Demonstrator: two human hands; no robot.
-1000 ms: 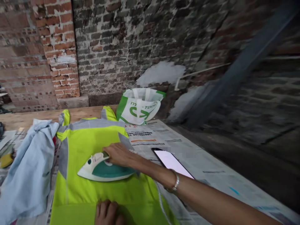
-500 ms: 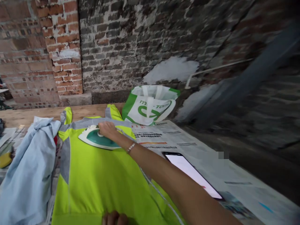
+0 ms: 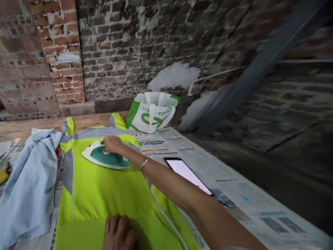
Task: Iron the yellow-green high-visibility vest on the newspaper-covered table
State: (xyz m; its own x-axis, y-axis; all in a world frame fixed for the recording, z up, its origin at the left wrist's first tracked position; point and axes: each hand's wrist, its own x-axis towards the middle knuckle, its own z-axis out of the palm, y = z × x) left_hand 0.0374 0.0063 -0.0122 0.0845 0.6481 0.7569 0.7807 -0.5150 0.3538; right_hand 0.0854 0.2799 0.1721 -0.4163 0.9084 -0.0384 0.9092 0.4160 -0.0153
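Note:
A neon yellow and grey top lies spread out in front of me. My right hand is closed around the handle of a white and green clothes iron, which rests soleplate down on the upper part of the top. From the iron a pale cord runs down toward me, passing beside my right forearm. At the bottom edge of the view, my left hand lies on the lower part of the top with its fingers stretched out; the rest of it is cut off.
Light blue cloth lies bunched on the left. On the right, a phone with a lit screen rests on newspaper sheets covering the table. A white and green bag stands at the back, before a brick wall.
The iron in my right hand has moved slightly down the top. More of my left hand has come into view at the bottom. The view has shifted a little to the right.

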